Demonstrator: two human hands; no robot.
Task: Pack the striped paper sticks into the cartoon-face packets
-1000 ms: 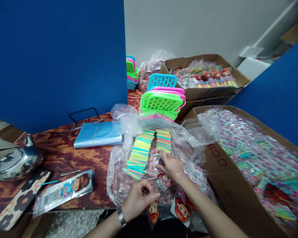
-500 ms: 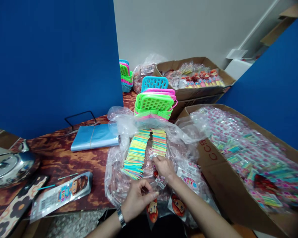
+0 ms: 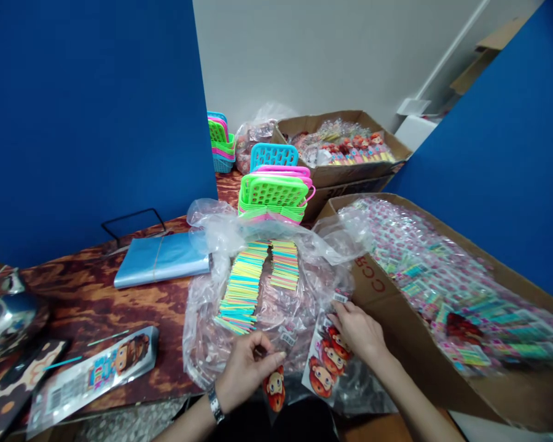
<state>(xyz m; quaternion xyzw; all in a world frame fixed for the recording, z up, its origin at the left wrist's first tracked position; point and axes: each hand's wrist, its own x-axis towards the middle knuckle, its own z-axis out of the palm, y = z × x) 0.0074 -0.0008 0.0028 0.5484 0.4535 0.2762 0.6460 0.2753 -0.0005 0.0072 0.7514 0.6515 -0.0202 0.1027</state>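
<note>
My left hand (image 3: 246,371) is closed in a pinch on a clear packet (image 3: 275,388) printed with a red-haired cartoon face, which hangs below the fingers near the table's front edge. My right hand (image 3: 357,328) has its fingers closed on a similar packet, over a fanned pile of red-haired character packets (image 3: 321,376). The fingers partly cover that packet, though a barcode end shows above them. Beyond my left hand, two rows of thin coloured sticks (image 3: 243,282) lie on a crumpled clear plastic bag (image 3: 203,331). Another barcode label (image 3: 287,336) rests between the hands.
At the right stands a carton (image 3: 373,307) full of packed sticks; another carton (image 3: 345,175) sits behind. Stacked plastic baskets (image 3: 274,193) are beyond the bag. Leftward lie a blue film bundle (image 3: 163,258), a separate packet (image 3: 96,377), a flowered case (image 3: 18,393) and a metal kettle (image 3: 9,319).
My right hand has moved right from beside the shorter stick row to the packet pile, where more faces now show. My left hand keeps its packet. The view has shifted slightly.
</note>
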